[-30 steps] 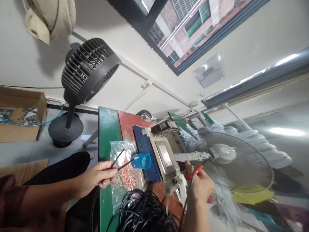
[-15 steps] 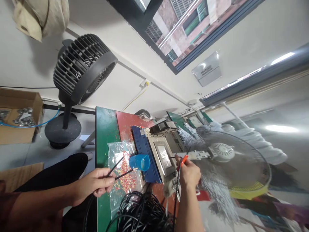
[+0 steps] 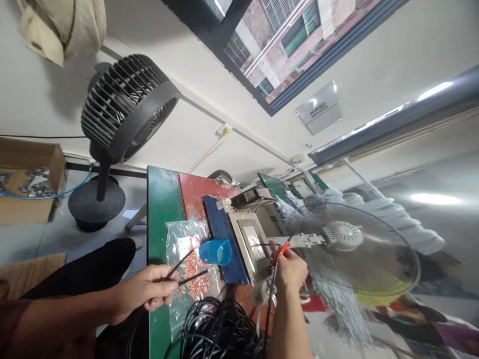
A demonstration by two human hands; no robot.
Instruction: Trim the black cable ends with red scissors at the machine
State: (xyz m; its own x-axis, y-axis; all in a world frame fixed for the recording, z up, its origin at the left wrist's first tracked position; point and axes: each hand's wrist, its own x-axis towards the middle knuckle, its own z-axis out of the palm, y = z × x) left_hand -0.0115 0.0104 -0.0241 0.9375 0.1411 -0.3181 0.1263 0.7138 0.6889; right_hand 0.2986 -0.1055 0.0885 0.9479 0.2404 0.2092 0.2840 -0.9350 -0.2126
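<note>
My left hand (image 3: 159, 286) is closed on black cables (image 3: 192, 277), whose two ends stick out over the plastic bag at the green table's left side. My right hand (image 3: 290, 269) is closed around a black cable (image 3: 271, 299) and an orange-handled tool (image 3: 283, 250) whose kind I cannot make out. A thin dark tip from this hand reaches over the silvery bath (image 3: 256, 243) of a blue-sided solder pot (image 3: 226, 239). Between the hands stands a blue cup (image 3: 216, 252), beside red and yellow scraps (image 3: 196, 281) on the clear bag (image 3: 175, 314).
A tangle of black cable (image 3: 217, 329) fills the table's near side. A small black fan (image 3: 254, 198) sits behind the pot. To the right is a large caged fan (image 3: 344, 237); a dark floor fan (image 3: 127, 109) stands left. A cardboard box (image 3: 33, 209) holds metal parts.
My right hand has shifted slightly left, and the dark tip reaches farther over the silvery bath. My left hand has stayed nearly still, its cable ends slightly moved.
</note>
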